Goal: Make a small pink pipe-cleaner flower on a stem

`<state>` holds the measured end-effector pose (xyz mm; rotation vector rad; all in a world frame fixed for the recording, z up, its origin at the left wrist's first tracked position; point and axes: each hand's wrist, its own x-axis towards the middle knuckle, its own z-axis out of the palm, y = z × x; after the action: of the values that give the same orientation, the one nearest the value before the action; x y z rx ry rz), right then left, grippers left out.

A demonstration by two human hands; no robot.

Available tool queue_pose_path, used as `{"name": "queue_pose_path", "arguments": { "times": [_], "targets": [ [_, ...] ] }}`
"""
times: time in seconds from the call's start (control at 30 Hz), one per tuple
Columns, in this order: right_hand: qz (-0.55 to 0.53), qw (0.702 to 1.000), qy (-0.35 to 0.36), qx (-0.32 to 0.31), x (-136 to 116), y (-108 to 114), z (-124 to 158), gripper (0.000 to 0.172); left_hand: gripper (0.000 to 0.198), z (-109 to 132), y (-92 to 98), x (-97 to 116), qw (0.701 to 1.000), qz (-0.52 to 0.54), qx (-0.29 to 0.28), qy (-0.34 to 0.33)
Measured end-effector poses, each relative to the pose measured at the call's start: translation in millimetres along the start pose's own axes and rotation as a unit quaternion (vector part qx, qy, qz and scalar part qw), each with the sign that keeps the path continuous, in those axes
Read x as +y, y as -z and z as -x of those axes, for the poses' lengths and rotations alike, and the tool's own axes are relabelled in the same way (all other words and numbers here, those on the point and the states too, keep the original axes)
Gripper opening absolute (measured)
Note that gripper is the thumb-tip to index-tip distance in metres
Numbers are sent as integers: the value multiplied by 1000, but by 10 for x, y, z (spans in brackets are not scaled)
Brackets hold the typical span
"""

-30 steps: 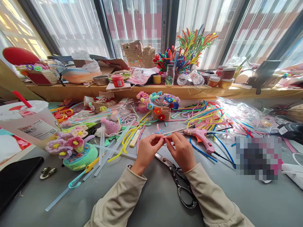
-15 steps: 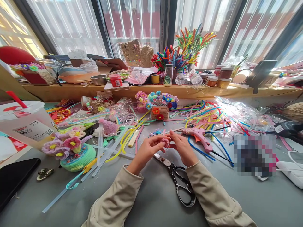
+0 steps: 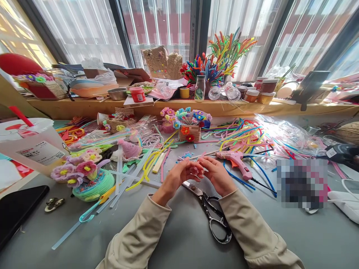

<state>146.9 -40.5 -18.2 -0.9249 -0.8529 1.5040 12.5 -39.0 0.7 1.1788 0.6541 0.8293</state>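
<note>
A small pink fuzzy pipe-cleaner coil (image 3: 194, 170) sits in the curled fingers of my left hand (image 3: 178, 178). From the other side my right hand (image 3: 220, 176) meets it, with thumb and fingertips close together at the pink piece; the exact grip is partly hidden. Black-handled scissors (image 3: 214, 216) lie below my hands, blades pointing toward them. Just right of my right hand rests a pink glue gun (image 3: 237, 162) with its cord trailing off.
Translucent glue sticks (image 3: 119, 168) and yellow pipe cleaners (image 3: 148, 168) lie to the left. Beside them are a pipe-cleaner flower piece (image 3: 92, 183), a drink cup (image 3: 33, 145) and a phone (image 3: 24, 213). A flower basket (image 3: 190, 133) and heaped pipe cleaners (image 3: 244, 138) stand behind.
My fingers have shifted around the pink piece: the left fingers curl over it lower down, and my right thumb and fingers have come down and closer together.
</note>
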Motion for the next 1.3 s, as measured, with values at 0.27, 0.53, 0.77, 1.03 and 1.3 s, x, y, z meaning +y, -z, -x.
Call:
{"name": "queue_pose_path", "arguments": {
  "times": [0.27,0.53,0.77,1.03,1.3],
  "targets": [
    [25,999,20,24,8,12,-7,18,40,-21,-50,-5,1000,-6,2,1],
    [19,999,27,17,-11,-29,7,14,30,-54,14,-57,999,-29,14,-21],
    [86,994,54,33,2,-31,4,15,23,-65,67,-83,965,-163,178,-105],
    [182,981,40,-62,1,-39,18,20,36,-24,56,-42,956,-77,207,-194],
    [180,979,54,-80,-2,-31,32,17,25,9,52,-31,971,-77,155,-164]
  ]
}}
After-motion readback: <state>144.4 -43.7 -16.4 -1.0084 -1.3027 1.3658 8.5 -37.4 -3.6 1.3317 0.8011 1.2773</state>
